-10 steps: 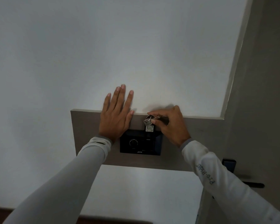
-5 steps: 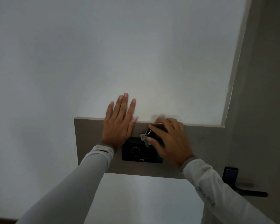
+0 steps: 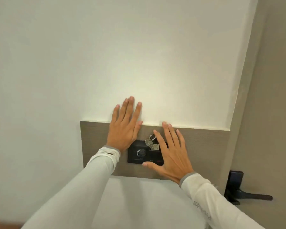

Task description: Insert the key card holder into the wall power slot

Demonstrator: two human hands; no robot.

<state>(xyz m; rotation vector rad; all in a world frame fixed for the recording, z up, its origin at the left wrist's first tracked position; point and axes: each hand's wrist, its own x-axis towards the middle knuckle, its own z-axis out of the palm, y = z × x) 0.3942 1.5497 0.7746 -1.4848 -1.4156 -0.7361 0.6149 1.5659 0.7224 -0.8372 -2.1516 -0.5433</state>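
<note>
A black wall power unit (image 3: 139, 154) with a round dial sits in a grey-brown wood panel (image 3: 205, 142). A key ring with silver keys (image 3: 151, 142) hangs down at the unit's top right, where the card holder goes in; the holder itself is mostly hidden behind my right hand. My left hand (image 3: 125, 126) lies flat on the panel and wall, left of the unit, fingers spread upward. My right hand (image 3: 170, 152) is open over the unit's right half, fingers spread, thumb below the unit. It holds nothing.
A white wall (image 3: 106, 55) fills the upper view. At the right is a beige door (image 3: 271, 113) with a black lock plate and lever handle (image 3: 238, 192).
My right hand has let go of the key ring and opened flat over the unit. The keys now hang from the slot. The room has turned much brighter.
</note>
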